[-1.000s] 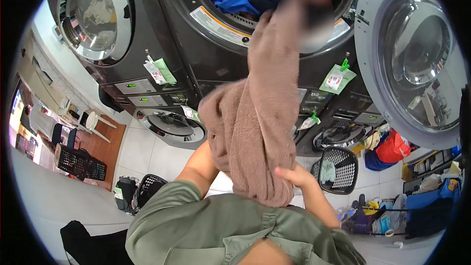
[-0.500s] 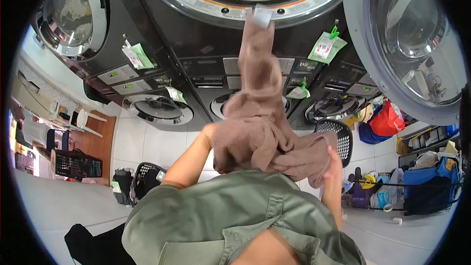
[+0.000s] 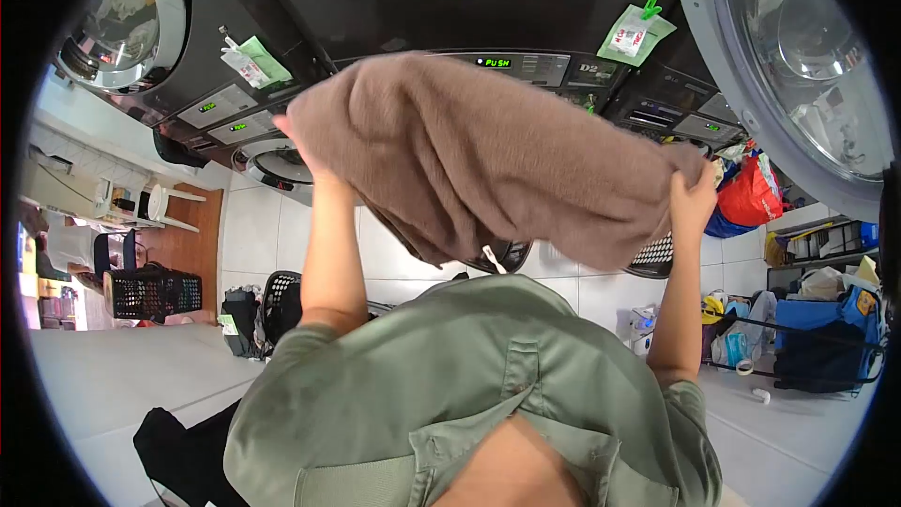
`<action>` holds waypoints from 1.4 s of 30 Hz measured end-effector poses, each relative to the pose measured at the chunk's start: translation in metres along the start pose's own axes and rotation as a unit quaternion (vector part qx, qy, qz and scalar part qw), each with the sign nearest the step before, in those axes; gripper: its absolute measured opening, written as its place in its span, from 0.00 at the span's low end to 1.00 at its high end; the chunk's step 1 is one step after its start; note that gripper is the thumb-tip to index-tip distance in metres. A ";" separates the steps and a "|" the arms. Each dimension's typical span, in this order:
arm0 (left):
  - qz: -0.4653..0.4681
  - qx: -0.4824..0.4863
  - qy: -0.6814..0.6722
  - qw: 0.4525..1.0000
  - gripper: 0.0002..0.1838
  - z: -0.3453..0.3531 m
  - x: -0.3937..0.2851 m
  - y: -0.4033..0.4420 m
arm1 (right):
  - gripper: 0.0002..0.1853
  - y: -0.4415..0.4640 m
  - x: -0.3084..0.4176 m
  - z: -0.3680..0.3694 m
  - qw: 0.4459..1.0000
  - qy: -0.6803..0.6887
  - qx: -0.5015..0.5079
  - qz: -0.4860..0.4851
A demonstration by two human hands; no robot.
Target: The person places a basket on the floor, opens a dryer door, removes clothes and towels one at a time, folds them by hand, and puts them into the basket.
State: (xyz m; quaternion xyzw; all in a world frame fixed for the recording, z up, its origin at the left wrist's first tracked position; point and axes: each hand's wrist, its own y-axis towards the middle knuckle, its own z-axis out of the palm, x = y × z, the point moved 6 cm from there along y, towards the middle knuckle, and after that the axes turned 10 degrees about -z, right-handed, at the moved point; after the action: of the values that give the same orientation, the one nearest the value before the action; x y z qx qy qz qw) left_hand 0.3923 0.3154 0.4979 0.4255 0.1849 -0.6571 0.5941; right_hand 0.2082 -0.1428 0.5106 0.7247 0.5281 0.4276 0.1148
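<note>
A brown towel [image 3: 488, 150] is stretched sideways in front of my chest, its folds hanging loosely between my hands. At its left end is my left hand [image 3: 302, 148], closed on the cloth with most of its fingers hidden behind it. My right hand [image 3: 693, 202] grips a bunched corner at the other end. Just beyond the towel stands a dark dryer [image 3: 394, 33], its round glass door [image 3: 798, 56] swung out to the right.
More dark machines line both sides, with green tags [image 3: 636, 36] clipped on. A red bag [image 3: 751, 190] and a blue bag [image 3: 831, 338] lie to the right. Black baskets [image 3: 155, 293] and a white stool [image 3: 169, 207] are at the left.
The towel, earlier bunched and trailing up toward the dryer opening, is now spread wide. Both hands have moved up and farther apart, and the drum interior has left the view.
</note>
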 end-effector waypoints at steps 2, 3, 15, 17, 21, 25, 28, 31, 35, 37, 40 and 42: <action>-0.120 0.025 -0.141 0.982 0.21 0.003 -0.009 0.021 | 0.15 0.010 -0.047 0.024 0.981 -0.180 0.062 0.042; -0.181 0.032 -0.032 0.982 0.20 -0.004 -0.007 0.035 | 0.15 0.015 -0.069 0.035 0.981 -0.179 0.065 0.044; -0.219 0.115 0.119 0.962 0.15 -0.017 -0.113 0.124 | 0.18 0.044 -0.150 0.088 0.743 0.485 0.165 0.430; -0.171 0.099 0.097 0.975 0.17 -0.011 -0.123 0.112 | 0.16 0.063 -0.097 0.061 0.666 0.669 0.105 0.311; -0.223 -0.082 0.283 0.929 0.20 -0.045 -0.100 0.099 | 0.18 0.048 -0.040 0.075 0.836 0.438 0.257 0.207; -0.241 0.009 0.144 0.960 0.20 -0.082 -0.118 0.118 | 0.19 0.092 -0.064 0.061 0.675 0.659 0.192 0.269; -0.161 -0.040 0.175 0.970 0.21 -0.062 -0.110 0.099 | 0.18 0.091 -0.064 0.076 0.681 0.634 0.058 0.362; -0.226 -0.098 0.240 0.939 0.22 -0.078 -0.108 0.099 | 0.18 0.096 -0.081 0.072 0.658 0.622 0.075 0.417; -0.166 -0.118 0.292 0.935 0.23 -0.100 -0.114 0.073 | 0.20 0.078 -0.083 0.041 0.793 0.522 0.060 0.309; -0.114 -0.168 0.420 0.885 0.25 -0.093 -0.132 0.037 | 0.22 0.064 -0.086 0.007 0.929 0.317 0.092 0.165; -0.059 -0.238 0.469 0.849 0.27 -0.095 -0.159 -0.040 | 0.22 0.014 -0.059 -0.075 0.885 0.441 0.025 0.148; -0.002 -0.034 0.175 0.984 0.27 -0.053 -0.162 -0.062 | 0.22 0.010 -0.006 -0.100 0.774 0.625 0.086 -0.048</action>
State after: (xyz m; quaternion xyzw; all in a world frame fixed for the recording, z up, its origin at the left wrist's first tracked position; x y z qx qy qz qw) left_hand 0.3410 0.4700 0.5771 0.5131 0.3093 -0.5668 0.5655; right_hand 0.1402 -0.1811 0.5746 0.2782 0.5522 0.7333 -0.2827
